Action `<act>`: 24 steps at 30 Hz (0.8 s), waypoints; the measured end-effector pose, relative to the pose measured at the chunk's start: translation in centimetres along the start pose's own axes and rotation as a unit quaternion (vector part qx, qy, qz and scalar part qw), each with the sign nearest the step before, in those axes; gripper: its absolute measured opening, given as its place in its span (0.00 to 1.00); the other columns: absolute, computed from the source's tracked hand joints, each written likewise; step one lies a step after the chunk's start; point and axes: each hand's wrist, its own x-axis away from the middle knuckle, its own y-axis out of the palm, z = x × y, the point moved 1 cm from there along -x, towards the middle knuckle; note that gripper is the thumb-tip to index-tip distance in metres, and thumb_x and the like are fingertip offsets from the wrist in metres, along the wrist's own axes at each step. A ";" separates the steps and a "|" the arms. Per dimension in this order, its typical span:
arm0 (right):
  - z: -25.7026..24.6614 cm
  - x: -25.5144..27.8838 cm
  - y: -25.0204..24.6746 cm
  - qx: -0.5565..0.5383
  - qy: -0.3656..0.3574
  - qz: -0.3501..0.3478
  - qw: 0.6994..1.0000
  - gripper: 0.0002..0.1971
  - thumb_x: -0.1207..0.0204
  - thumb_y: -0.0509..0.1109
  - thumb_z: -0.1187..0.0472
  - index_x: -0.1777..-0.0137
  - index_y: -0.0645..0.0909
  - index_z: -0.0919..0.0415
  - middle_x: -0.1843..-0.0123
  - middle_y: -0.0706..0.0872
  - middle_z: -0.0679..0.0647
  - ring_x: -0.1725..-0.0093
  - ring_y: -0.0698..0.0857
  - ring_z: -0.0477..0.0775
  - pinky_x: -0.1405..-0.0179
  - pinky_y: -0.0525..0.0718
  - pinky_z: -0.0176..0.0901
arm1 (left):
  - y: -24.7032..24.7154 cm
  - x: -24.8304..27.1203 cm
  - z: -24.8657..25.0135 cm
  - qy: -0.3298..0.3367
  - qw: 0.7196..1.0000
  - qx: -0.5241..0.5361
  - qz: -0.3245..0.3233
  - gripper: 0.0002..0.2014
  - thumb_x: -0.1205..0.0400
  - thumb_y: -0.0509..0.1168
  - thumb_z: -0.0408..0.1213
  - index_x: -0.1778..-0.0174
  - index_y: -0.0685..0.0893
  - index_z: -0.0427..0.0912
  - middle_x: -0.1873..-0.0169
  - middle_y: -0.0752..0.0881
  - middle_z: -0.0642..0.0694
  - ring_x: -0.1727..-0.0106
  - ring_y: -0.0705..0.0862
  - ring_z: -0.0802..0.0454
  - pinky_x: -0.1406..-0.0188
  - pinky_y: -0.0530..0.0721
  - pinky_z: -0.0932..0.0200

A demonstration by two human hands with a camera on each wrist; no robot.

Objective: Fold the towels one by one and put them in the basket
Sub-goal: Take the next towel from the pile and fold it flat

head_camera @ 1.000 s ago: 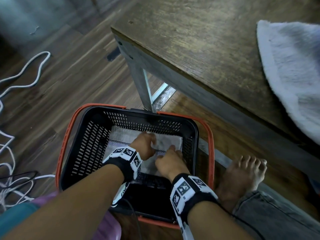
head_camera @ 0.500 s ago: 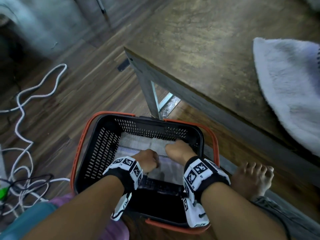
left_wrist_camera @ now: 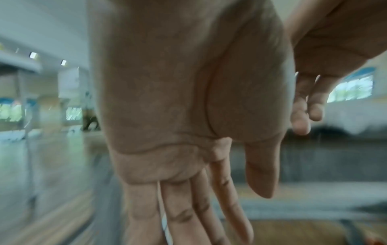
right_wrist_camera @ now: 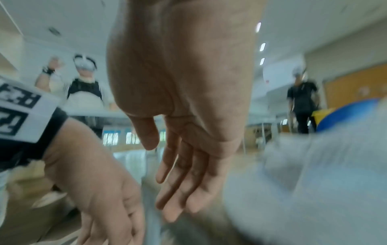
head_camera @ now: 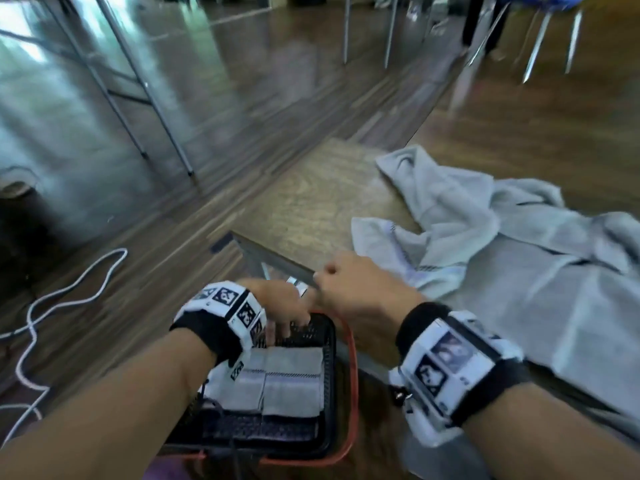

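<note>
A folded towel lies inside the basket on the floor. Above its far rim, the left hand and right hand hover empty, fingers loosely extended. Unfolded towels lie crumpled on the tabletop beyond.

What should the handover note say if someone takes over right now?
Left hand: open, empty, above the far rim of the black plastic basket with orange handles.
Right hand: open, empty, near the edge of the wooden table.
Done: folded grey towels lie flat in the basket.
Left: the crumpled grey towels on the table need folding one by one, then into the basket.
</note>
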 end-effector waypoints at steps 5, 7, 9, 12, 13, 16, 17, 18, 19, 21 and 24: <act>-0.5 8.1 -12.4 0.011 -0.057 0.168 0.984 0.16 0.17 0.62 0.58 0.52 0.86 0.71 0.53 0.92 0.63 0.51 0.89 0.65 0.49 0.86 0.57 | -4.9 7.9 11.7 0.142 0.975 -0.048 0.165 0.17 0.11 0.58 0.41 0.38 0.82 0.30 0.48 0.89 0.38 0.66 0.84 0.45 0.73 0.78 0.64; 0.6 11.3 -16.5 -0.006 -0.056 0.224 0.973 0.17 0.20 0.63 0.55 0.54 0.87 0.69 0.58 0.93 0.57 0.58 0.91 0.60 0.58 0.86 0.53 | -5.8 10.2 16.4 0.171 0.960 -0.066 0.214 0.17 0.12 0.59 0.42 0.39 0.84 0.31 0.49 0.90 0.40 0.64 0.84 0.45 0.65 0.80 0.60; 2.5 14.1 -19.5 -0.036 -0.033 0.254 0.966 0.20 0.25 0.62 0.50 0.56 0.87 0.66 0.63 0.94 0.52 0.66 0.92 0.54 0.67 0.84 0.46 | -5.8 12.0 20.8 0.194 0.950 -0.070 0.233 0.17 0.13 0.60 0.41 0.41 0.86 0.31 0.51 0.90 0.42 0.61 0.87 0.40 0.56 0.84 0.54; 6.9 17.4 -21.9 -0.043 0.012 0.271 0.961 0.19 0.23 0.61 0.51 0.55 0.87 0.65 0.63 0.94 0.49 0.69 0.92 0.52 0.71 0.82 0.42 | -5.5 13.3 26.3 0.254 0.930 -0.097 0.246 0.14 0.15 0.60 0.38 0.47 0.88 0.33 0.52 0.92 0.41 0.58 0.91 0.38 0.46 0.89 0.46; 8.6 18.2 -22.2 -0.043 0.028 0.276 0.960 0.17 0.21 0.62 0.53 0.56 0.88 0.63 0.63 0.94 0.50 0.69 0.91 0.51 0.70 0.83 0.42 | -5.1 13.3 27.8 0.263 0.927 -0.110 0.244 0.14 0.15 0.61 0.39 0.48 0.88 0.34 0.53 0.92 0.41 0.60 0.90 0.40 0.49 0.89 0.49; 13.6 19.9 -21.4 -0.033 0.087 0.282 0.955 0.13 0.19 0.65 0.56 0.58 0.88 0.59 0.64 0.94 0.49 0.67 0.92 0.50 0.67 0.85 0.44 | -3.1 11.6 31.2 0.262 0.921 -0.148 0.249 0.12 0.16 0.63 0.40 0.60 0.86 0.38 0.68 0.86 0.43 0.67 0.80 0.46 0.66 0.78 0.60; 15.3 20.4 -20.7 -0.025 0.114 0.278 0.953 0.13 0.19 0.66 0.57 0.58 0.88 0.61 0.64 0.94 0.51 0.65 0.92 0.53 0.65 0.86 0.45 | -2.0 10.5 32.2 0.259 0.922 -0.156 0.241 0.11 0.17 0.64 0.40 0.62 0.84 0.40 0.70 0.83 0.45 0.67 0.79 0.47 0.68 0.76 0.62; 16.8 20.6 -19.9 -0.020 0.134 0.272 0.953 0.13 0.19 0.66 0.57 0.58 0.88 0.65 0.62 0.94 0.54 0.63 0.92 0.56 0.63 0.86 0.47 | -0.9 9.1 32.9 0.254 0.925 -0.166 0.230 0.10 0.17 0.65 0.40 0.60 0.85 0.40 0.68 0.84 0.45 0.66 0.80 0.48 0.67 0.78 0.64; 18.4 20.7 -19.0 -0.018 0.149 0.265 0.952 0.14 0.19 0.67 0.58 0.56 0.87 0.69 0.60 0.93 0.60 0.63 0.91 0.59 0.61 0.85 0.48 | 0.4 7.6 33.3 0.248 0.928 -0.175 0.218 0.09 0.17 0.66 0.41 0.54 0.88 0.39 0.61 0.87 0.43 0.61 0.83 0.46 0.61 0.80 0.63; 20.9 20.6 -17.1 -0.013 0.174 0.250 0.952 0.15 0.19 0.68 0.58 0.52 0.86 0.73 0.56 0.92 0.66 0.62 0.88 0.58 0.63 0.83 0.46 | 2.8 4.2 33.5 0.231 0.933 -0.191 0.199 0.13 0.18 0.68 0.41 0.47 0.89 0.34 0.50 0.91 0.39 0.50 0.88 0.42 0.54 0.81 0.56; 23.7 20.2 -15.1 -0.013 0.201 0.235 0.951 0.09 0.19 0.70 0.53 0.49 0.85 0.59 0.54 0.88 0.51 0.56 0.86 0.47 0.65 0.79 0.40 | 5.1 0.2 33.3 0.233 0.929 -0.161 0.236 0.13 0.19 0.66 0.40 0.50 0.88 0.33 0.51 0.90 0.36 0.49 0.88 0.38 0.56 0.82 0.53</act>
